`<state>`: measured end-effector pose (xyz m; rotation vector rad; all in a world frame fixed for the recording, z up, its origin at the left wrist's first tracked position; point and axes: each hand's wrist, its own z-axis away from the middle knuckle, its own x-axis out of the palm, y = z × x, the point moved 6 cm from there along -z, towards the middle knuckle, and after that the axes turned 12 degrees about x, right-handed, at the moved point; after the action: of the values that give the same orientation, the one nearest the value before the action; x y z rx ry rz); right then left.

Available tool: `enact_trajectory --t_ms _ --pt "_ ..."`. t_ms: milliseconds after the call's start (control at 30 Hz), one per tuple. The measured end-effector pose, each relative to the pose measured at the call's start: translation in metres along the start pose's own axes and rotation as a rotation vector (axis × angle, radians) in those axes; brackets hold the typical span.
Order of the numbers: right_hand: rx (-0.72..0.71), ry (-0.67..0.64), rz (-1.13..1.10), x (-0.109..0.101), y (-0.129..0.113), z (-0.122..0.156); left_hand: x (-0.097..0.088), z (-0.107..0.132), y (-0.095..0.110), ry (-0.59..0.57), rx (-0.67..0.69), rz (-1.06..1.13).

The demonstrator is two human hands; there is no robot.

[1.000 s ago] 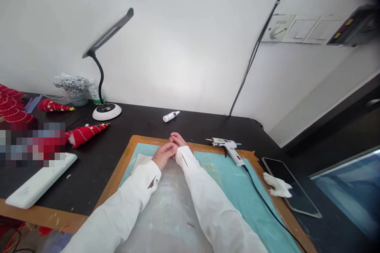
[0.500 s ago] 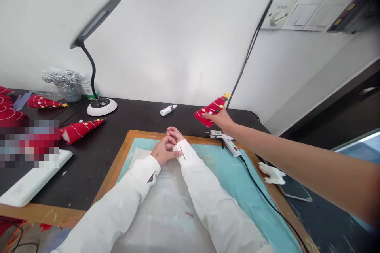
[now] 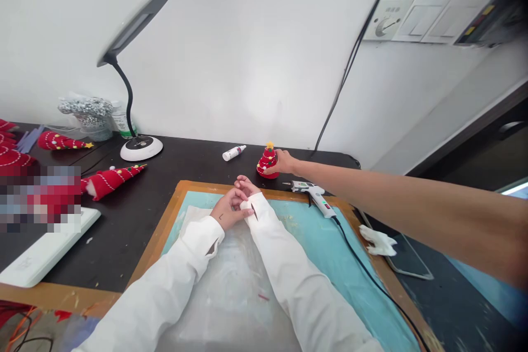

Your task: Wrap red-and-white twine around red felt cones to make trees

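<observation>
My left hand (image 3: 228, 209) rests over the mat, its thumb and fingers closed on the cuff (image 3: 256, 202) of my right white sleeve. Just beyond it is my right hand (image 3: 247, 185), partly covered by the left; its visible fingers are loosely extended, and I see nothing in them. Past my hands, another person's hand (image 3: 284, 161) reaches in from the right and holds a red felt Christmas tree (image 3: 268, 163) with a yellow star and small pompoms. The tree stands upright on the black table.
A glue gun (image 3: 315, 196) lies on the mat's (image 3: 322, 253) right side, its cord running toward me. A small white bottle (image 3: 234, 153) lies behind the mat. Left are a desk lamp (image 3: 141, 148), more red felt trees (image 3: 117, 180) and a white power bank-like block (image 3: 49, 247).
The other person's hand has moved left and down with the red tree, which went from tilted in the air to upright on the table. My hands have barely moved.
</observation>
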<state>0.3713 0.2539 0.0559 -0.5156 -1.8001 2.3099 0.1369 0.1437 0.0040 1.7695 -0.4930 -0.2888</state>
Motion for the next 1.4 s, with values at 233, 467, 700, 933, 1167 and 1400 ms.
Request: enact_trajectory --t_ms 233,467,700,933,1167,1400 --pt "-0.323 -0.126 -0.126 -0.064 -0.025 0.075 0.001 0.0 -0.004 -0.041 0.016 0.01" --pt "-0.204 0.153 -0.262 0.013 0.036 0.079 -0.01 -0.001 0.003 0.09 0.068 -0.168" --pt "-0.159 0.38 0.019 0.016 0.012 0.023 -0.022 -0.002 -0.002 0.259 0.006 -0.068" --pt "-0.073 0.217 -0.21 0.025 0.018 0.037 -0.028 -0.003 -0.003 0.337 -0.022 0.107" --pt "-0.005 -0.108 -0.4 0.07 0.058 0.094 0.005 0.006 -0.015 0.104 -0.376 0.643" --pt "-0.037 -0.228 -0.498 0.066 0.06 0.099 -0.017 0.002 -0.012 0.431 -0.285 0.704"
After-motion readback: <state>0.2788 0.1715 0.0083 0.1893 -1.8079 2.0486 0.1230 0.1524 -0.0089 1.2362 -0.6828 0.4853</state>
